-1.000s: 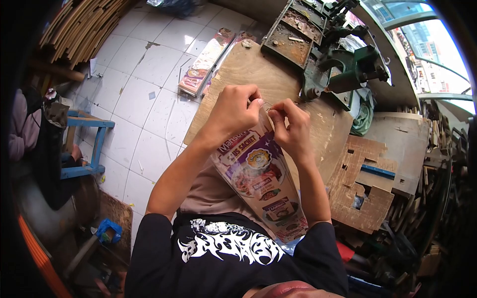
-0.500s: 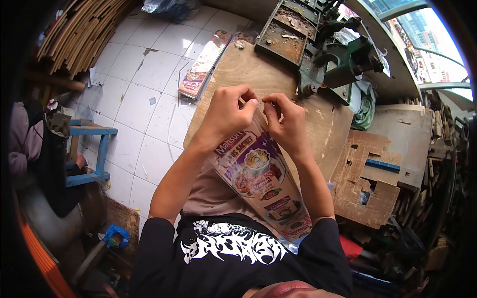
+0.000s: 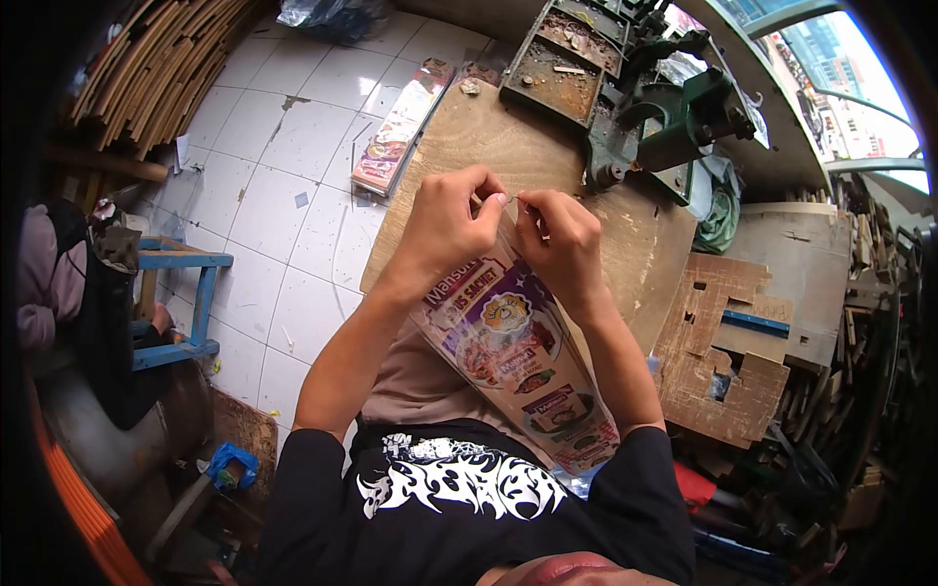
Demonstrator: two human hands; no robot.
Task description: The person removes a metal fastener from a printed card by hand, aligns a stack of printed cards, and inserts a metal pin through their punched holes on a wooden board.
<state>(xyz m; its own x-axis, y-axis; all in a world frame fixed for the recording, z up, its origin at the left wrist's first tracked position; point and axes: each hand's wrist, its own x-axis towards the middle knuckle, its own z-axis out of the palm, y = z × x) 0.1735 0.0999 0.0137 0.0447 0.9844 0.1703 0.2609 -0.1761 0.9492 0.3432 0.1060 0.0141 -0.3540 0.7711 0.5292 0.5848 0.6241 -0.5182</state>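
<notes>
A long printed sheet (image 3: 528, 342) in purple, white and pink, with a clear glossy surface, slopes from my hands down across my lap. At its narrow top end my left hand (image 3: 454, 220) is closed, thumb against curled fingers. Close on the right, my right hand (image 3: 559, 234) pinches with thumb and forefinger near the same end. The fingertips nearly meet, and what lies between them is too small to make out. Both hands are over the near part of a wooden board (image 3: 489, 127).
A green metal machine (image 3: 674, 127) with a dirty tray (image 3: 557, 78) stands at the board's far right. Printed packs (image 3: 401, 132) lie beyond its left edge. A blue stool (image 3: 186, 259) and part of a seated person are at left. Cut boards (image 3: 718, 332) lie at right.
The view has shifted slightly since the first frame. My right hand's fingers have come closer to my left hand, at the sheet's top end.
</notes>
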